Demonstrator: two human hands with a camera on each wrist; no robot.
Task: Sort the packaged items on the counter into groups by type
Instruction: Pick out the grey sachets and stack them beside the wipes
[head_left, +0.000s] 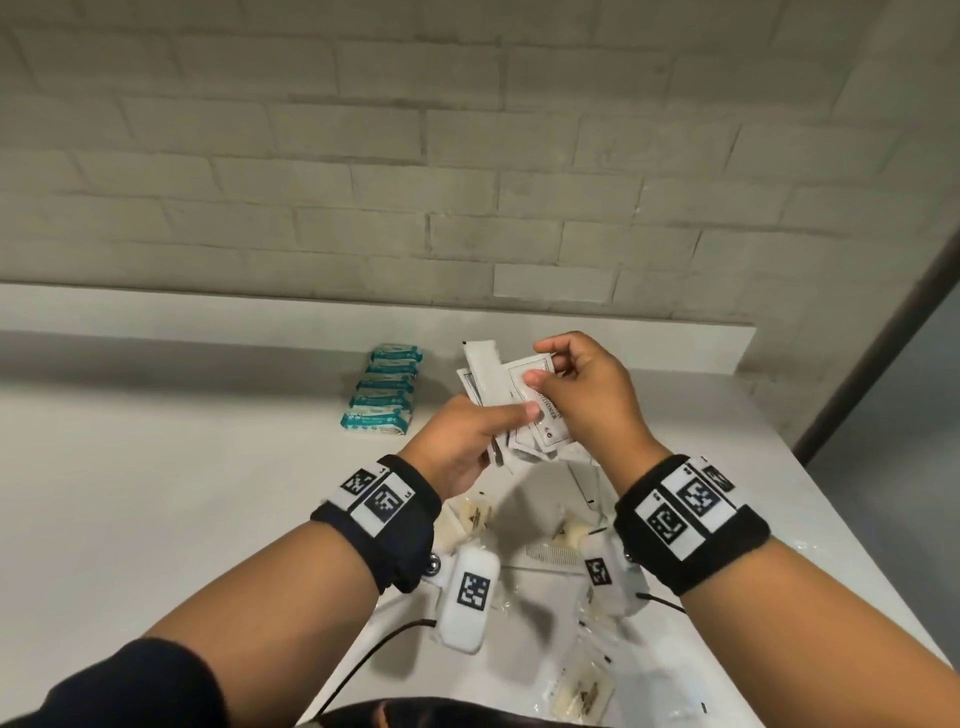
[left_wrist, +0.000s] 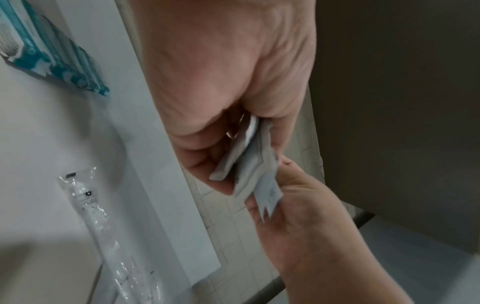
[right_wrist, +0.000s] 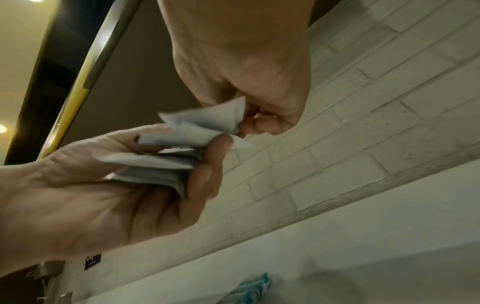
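Several white sachets sit fanned in your left hand, thumb pressing across their faces and fingers curled beneath; held above the counter, near its back edge.

Item 1, sachets in hand. Flat, white, printed; one reads as conditioner, the other labels too small to tell. Your right hand pinches the upper corner of the front sachet between thumb and fingertips. Both hands are therefore clamped on the same bundle. The right wrist view shows the stack uneven, corners splayed.

Item 2, teal packets. One overlapping row on the counter to the left of your hands, already grouped.

Item 3, clear long wrapper. Lies flat on the counter in the left wrist view; contents cannot be told.

Item 4, pale bar packets. Scattered low on the counter close to your body, with others partly hidden under your wrists. Unsorted, by the look of it.

Handling note for the step in hand, offered as judgement:
- Square the fan before setting it down; loose corners are likely to slide apart.
- Read each label while your right hand thumbs through, since white sachets may be of more than one type.
- Keep your left thumb firm so drawing one sachet does not drag its neighbour.
- Lay the group beside the teal row but apart from it, leaving room for the bar packets and wrapper as further groups.
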